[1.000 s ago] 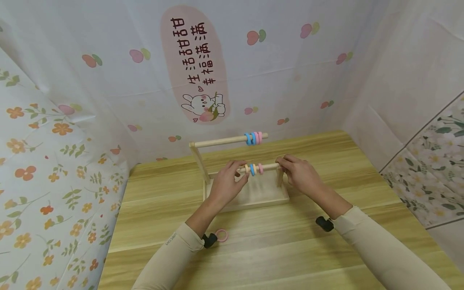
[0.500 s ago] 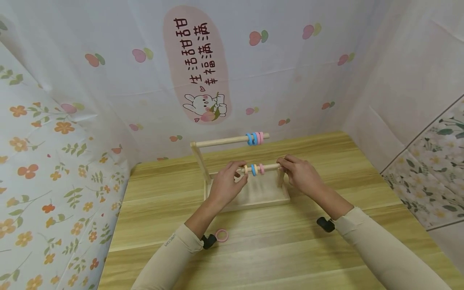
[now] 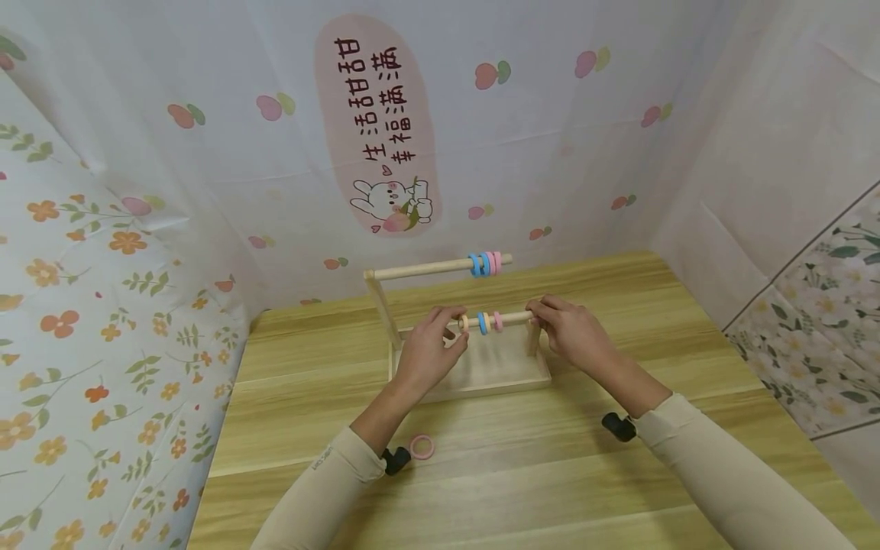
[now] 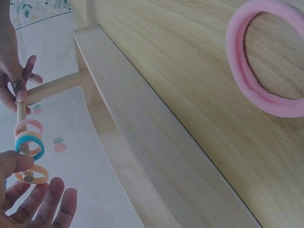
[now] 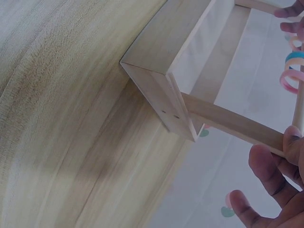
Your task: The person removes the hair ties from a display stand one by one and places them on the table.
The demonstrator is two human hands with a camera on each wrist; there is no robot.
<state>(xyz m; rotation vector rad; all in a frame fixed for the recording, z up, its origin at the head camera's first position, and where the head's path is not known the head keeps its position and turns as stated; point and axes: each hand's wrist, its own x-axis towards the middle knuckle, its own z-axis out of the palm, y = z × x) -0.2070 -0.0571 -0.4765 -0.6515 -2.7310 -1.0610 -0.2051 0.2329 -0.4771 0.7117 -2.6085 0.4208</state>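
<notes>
My left hand (image 3: 428, 347) pinches a light-orange hair tie (image 4: 46, 175) between thumb and fingers, at the free end of a wooden rack's lower rod (image 3: 516, 317). The hair tie still encircles the rod tip. Farther along that rod hang a blue hair tie (image 3: 483, 324), another light-orange one against it, and a pink one (image 3: 498, 321). At the rod's other end, my right hand (image 3: 574, 330) grips the rod where it joins its post, with thumb and index finger on it and other fingers spread in the right wrist view.
The rack's upper rod (image 3: 419, 270) carries blue and pink hair ties near its free right end. Its tray-like base (image 3: 495, 390) stands on the wooden table (image 3: 522, 473). One loose pink hair tie (image 3: 431, 447) lies near my left wrist. A printed curtain (image 3: 550, 153) hangs behind.
The light-orange hair tie in my left fingers has slid left along the lower rod to its tip, away from the blue one. My right hand stays on the rod's end.
</notes>
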